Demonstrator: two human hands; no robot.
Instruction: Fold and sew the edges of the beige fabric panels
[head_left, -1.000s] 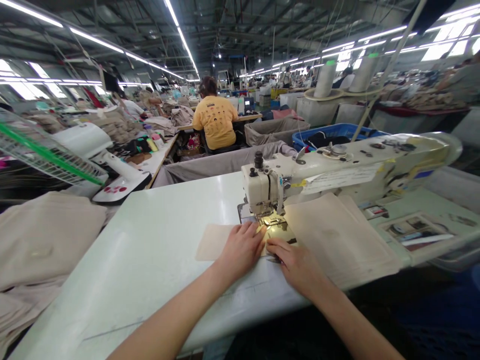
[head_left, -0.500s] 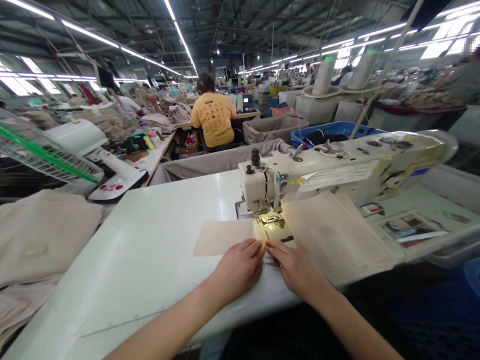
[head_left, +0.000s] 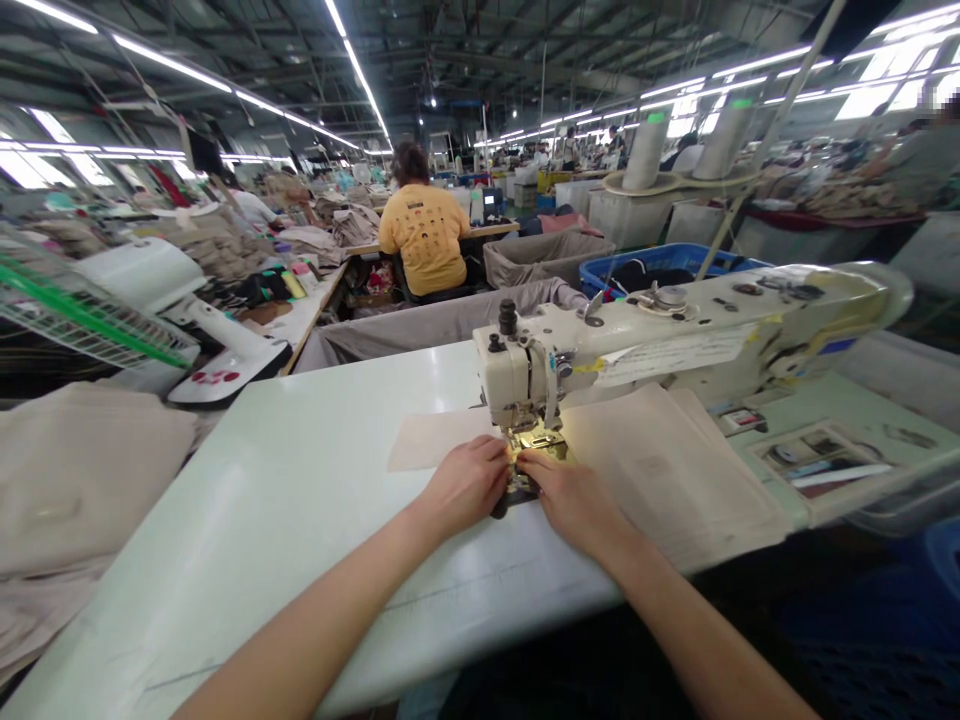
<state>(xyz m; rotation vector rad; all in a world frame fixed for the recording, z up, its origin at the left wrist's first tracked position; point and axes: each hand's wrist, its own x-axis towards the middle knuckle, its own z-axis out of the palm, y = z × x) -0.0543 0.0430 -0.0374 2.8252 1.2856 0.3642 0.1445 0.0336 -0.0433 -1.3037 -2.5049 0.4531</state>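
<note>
A small beige fabric piece [head_left: 421, 440] lies on the pale sewing table, its right end under the head of the sewing machine [head_left: 660, 330]. My left hand [head_left: 466, 482] presses on the piece's right end with fingers bent together, close to the presser foot. Just right of it, my right hand [head_left: 576, 498] pinches at the same end; its fingertips partly hide the cloth. The lit metal needle plate [head_left: 546, 440] shows beyond my right fingers. A stack of larger beige fabric panels [head_left: 664, 470] rests beside my right hand, under the machine's arm.
More beige panels [head_left: 82, 460] are piled at the left edge, near a white fan [head_left: 240, 350]. A tool tray [head_left: 821, 460] is set into the table at right. Thread cones [head_left: 645, 155] stand behind the machine. A person in a yellow shirt [head_left: 426, 235] sits ahead.
Both hands have moved forward, away from me, toward the presser foot. The small fabric piece has slid forward with them, under the machine head.
</note>
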